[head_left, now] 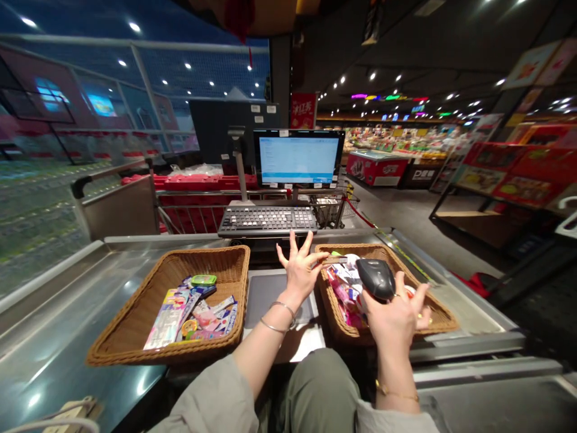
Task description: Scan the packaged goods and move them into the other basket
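My left hand (pixel 300 269) pinches a small, thin, flat item (pixel 336 260) at one end, the other fingers spread; its kind is too small to tell. In my right hand (pixel 399 313) is a black barcode scanner (pixel 376 279), its head pointing toward the left hand. Both hands are near the right wicker basket (pixel 444 313), which holds several colourful packets (pixel 345 294) partly hidden by the scanner. The left wicker basket (pixel 121 328) contains several small packages (pixel 211 319), a flat pastel blister pack (pixel 166 319) and a green-topped item (pixel 204 280).
Between the baskets lies a grey flat panel (pixel 265 294) set in the metal counter (pixel 54 319). Ahead stand a keyboard (pixel 268 219) and a lit monitor (pixel 297 157). A shopping cart (pixel 193 213) is behind the counter, and shelves with red boxes (pixel 518 168) stand at right.
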`<action>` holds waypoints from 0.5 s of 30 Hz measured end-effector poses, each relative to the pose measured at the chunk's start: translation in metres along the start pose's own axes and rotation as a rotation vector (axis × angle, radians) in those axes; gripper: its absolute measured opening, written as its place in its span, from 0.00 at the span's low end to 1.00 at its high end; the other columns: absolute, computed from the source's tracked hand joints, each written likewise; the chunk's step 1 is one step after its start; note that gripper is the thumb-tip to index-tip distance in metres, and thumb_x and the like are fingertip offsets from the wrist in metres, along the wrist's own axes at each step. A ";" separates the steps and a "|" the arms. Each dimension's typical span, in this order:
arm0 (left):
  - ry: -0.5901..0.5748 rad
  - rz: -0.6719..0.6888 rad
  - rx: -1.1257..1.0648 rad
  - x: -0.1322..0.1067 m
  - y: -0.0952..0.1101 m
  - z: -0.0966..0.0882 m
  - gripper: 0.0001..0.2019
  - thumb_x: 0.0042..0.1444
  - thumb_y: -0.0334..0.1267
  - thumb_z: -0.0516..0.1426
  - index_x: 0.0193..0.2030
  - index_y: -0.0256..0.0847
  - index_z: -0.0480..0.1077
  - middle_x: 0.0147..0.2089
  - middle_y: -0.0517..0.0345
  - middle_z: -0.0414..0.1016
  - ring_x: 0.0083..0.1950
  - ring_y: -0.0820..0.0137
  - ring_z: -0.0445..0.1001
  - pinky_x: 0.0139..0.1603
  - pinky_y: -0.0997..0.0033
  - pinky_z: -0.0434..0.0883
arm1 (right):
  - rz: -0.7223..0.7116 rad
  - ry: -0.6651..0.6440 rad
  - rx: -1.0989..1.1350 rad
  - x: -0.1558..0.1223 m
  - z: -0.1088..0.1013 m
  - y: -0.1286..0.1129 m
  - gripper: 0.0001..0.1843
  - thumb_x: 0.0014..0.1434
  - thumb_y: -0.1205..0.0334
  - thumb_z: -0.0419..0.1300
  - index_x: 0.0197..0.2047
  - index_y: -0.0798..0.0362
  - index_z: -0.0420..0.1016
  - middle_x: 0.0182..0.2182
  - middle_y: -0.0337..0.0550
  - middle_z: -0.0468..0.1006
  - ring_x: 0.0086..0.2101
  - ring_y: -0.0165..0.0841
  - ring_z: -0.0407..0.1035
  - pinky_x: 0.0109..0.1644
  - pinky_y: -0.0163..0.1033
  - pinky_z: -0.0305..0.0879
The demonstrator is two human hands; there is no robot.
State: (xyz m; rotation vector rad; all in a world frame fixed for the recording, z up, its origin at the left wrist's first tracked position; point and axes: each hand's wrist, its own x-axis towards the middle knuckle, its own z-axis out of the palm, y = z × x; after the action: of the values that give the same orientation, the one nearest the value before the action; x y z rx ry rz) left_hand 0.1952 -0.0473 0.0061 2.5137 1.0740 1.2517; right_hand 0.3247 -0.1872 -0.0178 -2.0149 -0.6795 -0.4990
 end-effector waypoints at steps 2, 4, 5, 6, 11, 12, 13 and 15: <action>-0.004 0.019 -0.011 0.000 0.005 0.010 0.11 0.59 0.41 0.63 0.48 0.61 0.79 0.73 0.66 0.58 0.78 0.52 0.34 0.68 0.22 0.34 | 0.041 0.018 0.007 0.004 -0.002 0.007 0.46 0.52 0.39 0.60 0.67 0.60 0.65 0.70 0.71 0.48 0.68 0.58 0.45 0.66 0.66 0.38; -0.015 0.037 -0.007 0.001 0.010 0.019 0.11 0.59 0.41 0.63 0.47 0.60 0.79 0.72 0.65 0.59 0.78 0.51 0.35 0.68 0.22 0.33 | 0.074 0.037 0.012 0.007 -0.004 0.013 0.47 0.50 0.39 0.62 0.66 0.59 0.65 0.71 0.71 0.46 0.68 0.58 0.46 0.67 0.66 0.38; -0.022 0.048 -0.003 0.002 0.013 0.023 0.10 0.59 0.41 0.63 0.47 0.60 0.79 0.72 0.65 0.60 0.78 0.51 0.36 0.68 0.22 0.33 | 0.085 0.046 0.012 0.009 -0.004 0.016 0.47 0.49 0.39 0.62 0.66 0.59 0.66 0.71 0.71 0.47 0.68 0.58 0.46 0.67 0.65 0.38; -0.029 0.061 0.001 0.003 0.015 0.027 0.10 0.59 0.41 0.63 0.47 0.60 0.79 0.72 0.65 0.60 0.78 0.50 0.36 0.68 0.21 0.33 | 0.090 0.053 0.011 0.010 -0.005 0.018 0.47 0.49 0.39 0.62 0.65 0.59 0.67 0.70 0.70 0.49 0.68 0.57 0.46 0.67 0.65 0.39; -0.074 0.136 0.017 0.008 0.024 0.050 0.08 0.61 0.44 0.61 0.46 0.58 0.79 0.71 0.63 0.62 0.78 0.49 0.39 0.68 0.21 0.34 | 0.067 0.053 -0.005 0.015 -0.009 0.027 0.41 0.52 0.40 0.59 0.63 0.56 0.70 0.62 0.62 0.69 0.69 0.54 0.45 0.67 0.65 0.39; -0.082 0.153 0.018 0.010 0.026 0.054 0.09 0.61 0.44 0.61 0.47 0.58 0.79 0.71 0.63 0.62 0.78 0.49 0.39 0.68 0.21 0.34 | 0.064 0.062 -0.003 0.016 -0.010 0.028 0.40 0.52 0.40 0.59 0.62 0.56 0.71 0.61 0.61 0.70 0.69 0.54 0.46 0.67 0.65 0.39; -0.087 0.170 0.017 0.011 0.028 0.057 0.09 0.62 0.45 0.60 0.47 0.59 0.79 0.71 0.63 0.62 0.78 0.50 0.39 0.68 0.21 0.34 | 0.063 0.074 0.000 0.017 -0.011 0.029 0.40 0.52 0.40 0.58 0.62 0.57 0.71 0.60 0.61 0.71 0.69 0.54 0.47 0.68 0.64 0.40; -0.090 0.197 0.010 0.014 0.032 0.064 0.09 0.62 0.45 0.59 0.48 0.59 0.78 0.71 0.64 0.62 0.78 0.51 0.39 0.69 0.22 0.34 | 0.066 0.092 0.002 0.018 -0.014 0.030 0.41 0.52 0.39 0.58 0.62 0.59 0.72 0.60 0.63 0.71 0.67 0.56 0.50 0.68 0.63 0.41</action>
State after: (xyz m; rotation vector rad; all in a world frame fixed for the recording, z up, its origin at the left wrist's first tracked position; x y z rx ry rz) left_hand 0.2651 -0.0500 -0.0132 2.7093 0.8328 1.1664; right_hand 0.3566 -0.2072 -0.0201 -1.9926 -0.5557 -0.5488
